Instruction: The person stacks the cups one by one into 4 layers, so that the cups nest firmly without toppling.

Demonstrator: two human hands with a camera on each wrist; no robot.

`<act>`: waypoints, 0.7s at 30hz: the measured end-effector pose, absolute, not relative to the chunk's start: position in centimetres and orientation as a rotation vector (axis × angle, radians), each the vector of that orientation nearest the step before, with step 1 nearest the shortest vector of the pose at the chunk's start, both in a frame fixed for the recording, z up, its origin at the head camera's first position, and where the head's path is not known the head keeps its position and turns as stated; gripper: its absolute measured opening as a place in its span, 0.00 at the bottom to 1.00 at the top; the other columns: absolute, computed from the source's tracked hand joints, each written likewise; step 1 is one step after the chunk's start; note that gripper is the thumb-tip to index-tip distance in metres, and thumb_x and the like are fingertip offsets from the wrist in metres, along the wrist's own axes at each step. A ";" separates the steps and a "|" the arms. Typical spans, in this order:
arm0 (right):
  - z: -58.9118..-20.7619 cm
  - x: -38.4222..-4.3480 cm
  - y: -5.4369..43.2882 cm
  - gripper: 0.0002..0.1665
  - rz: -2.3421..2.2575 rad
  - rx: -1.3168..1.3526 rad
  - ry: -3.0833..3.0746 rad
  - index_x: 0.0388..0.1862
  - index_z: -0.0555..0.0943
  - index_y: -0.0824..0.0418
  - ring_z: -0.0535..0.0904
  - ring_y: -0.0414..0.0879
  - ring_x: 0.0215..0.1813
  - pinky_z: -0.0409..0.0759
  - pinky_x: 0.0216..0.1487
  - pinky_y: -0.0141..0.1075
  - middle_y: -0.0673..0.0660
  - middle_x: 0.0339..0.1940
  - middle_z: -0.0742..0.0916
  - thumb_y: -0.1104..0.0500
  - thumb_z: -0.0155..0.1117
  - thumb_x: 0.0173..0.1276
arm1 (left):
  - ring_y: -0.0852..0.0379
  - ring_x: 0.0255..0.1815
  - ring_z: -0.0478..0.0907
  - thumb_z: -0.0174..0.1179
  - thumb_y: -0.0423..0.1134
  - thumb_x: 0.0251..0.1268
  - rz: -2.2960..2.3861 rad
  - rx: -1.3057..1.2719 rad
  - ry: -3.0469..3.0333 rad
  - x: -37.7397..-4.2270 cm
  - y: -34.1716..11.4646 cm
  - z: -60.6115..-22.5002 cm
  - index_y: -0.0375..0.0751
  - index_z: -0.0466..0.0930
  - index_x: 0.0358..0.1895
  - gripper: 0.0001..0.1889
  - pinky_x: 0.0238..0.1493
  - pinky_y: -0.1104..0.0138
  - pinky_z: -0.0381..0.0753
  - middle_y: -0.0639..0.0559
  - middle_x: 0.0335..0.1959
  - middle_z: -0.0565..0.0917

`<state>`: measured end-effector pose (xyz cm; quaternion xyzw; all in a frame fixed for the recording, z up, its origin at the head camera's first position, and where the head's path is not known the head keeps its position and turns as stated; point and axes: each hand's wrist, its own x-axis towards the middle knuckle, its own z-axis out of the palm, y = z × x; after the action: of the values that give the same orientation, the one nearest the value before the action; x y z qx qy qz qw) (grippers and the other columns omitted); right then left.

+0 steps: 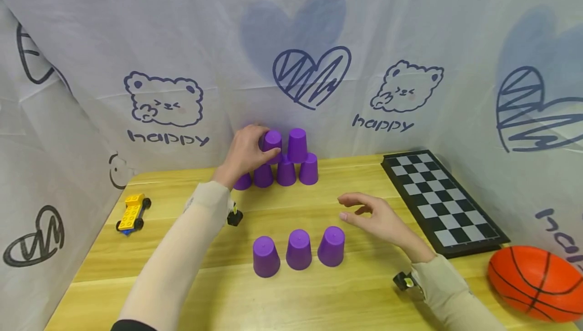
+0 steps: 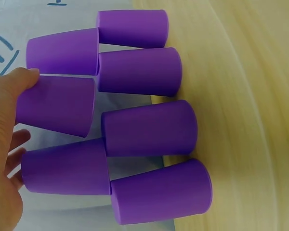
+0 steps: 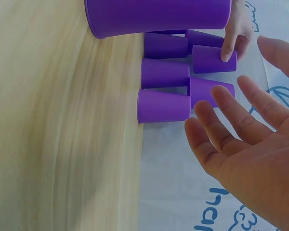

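Observation:
My left hand [image 1: 246,151] grips an upside-down purple cup [image 1: 273,139] with its thumb on the near side. In the left wrist view the gripped cup [image 2: 58,107] is between two other upper-row cups, slightly tilted. Below stand several purple cups [image 1: 286,171] in a row near the cloth. One upper cup [image 1: 297,145] shows to the right of the gripped one; the other is hidden behind my hand in the head view. My right hand [image 1: 375,217] hovers over the table with relaxed, parted fingers, holding nothing. Left of it, three upside-down purple cups [image 1: 298,250] stand in a front row.
A yellow toy car [image 1: 132,213] sits at the table's left. Along the right side lies a black-and-white checkered board [image 1: 439,197], with an orange basketball-patterned ball [image 1: 537,283] in front of it. A printed white cloth [image 1: 218,32] hangs behind the table and along its sides.

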<state>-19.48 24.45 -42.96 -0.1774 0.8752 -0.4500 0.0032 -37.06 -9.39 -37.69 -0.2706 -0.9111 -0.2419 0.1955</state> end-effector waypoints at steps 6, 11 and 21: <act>-43.3 -19.5 24.4 0.26 -1.419 -0.553 2.745 0.65 0.83 0.60 0.85 0.62 0.61 0.86 0.61 0.49 0.57 0.63 0.88 0.51 0.73 0.73 | 0.36 0.73 0.73 0.77 0.51 0.59 -0.630 -0.753 -2.537 -36.9 -9.6 -38.2 0.30 0.83 0.61 0.33 0.76 0.41 0.71 0.35 0.60 0.86; -43.3 -19.5 24.4 0.27 -1.419 -0.544 2.744 0.65 0.83 0.60 0.85 0.61 0.61 0.86 0.60 0.48 0.56 0.63 0.88 0.50 0.74 0.72 | 0.36 0.77 0.69 0.77 0.53 0.59 -0.591 -0.721 -2.535 -36.9 -9.7 -38.3 0.31 0.84 0.61 0.34 0.78 0.42 0.67 0.36 0.60 0.86; -43.5 -19.6 24.3 0.26 -1.407 -0.564 2.743 0.65 0.83 0.60 0.85 0.61 0.60 0.87 0.59 0.44 0.57 0.62 0.89 0.51 0.74 0.72 | 0.35 0.80 0.65 0.73 0.56 0.63 -0.551 -0.683 -2.600 -37.2 -9.6 -38.2 0.34 0.83 0.63 0.34 0.79 0.41 0.66 0.37 0.65 0.84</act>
<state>-19.64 24.32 -43.50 -0.1799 0.8753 -0.4489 0.0041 -37.20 -9.59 -38.20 -0.2439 -0.9288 -0.1967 0.1976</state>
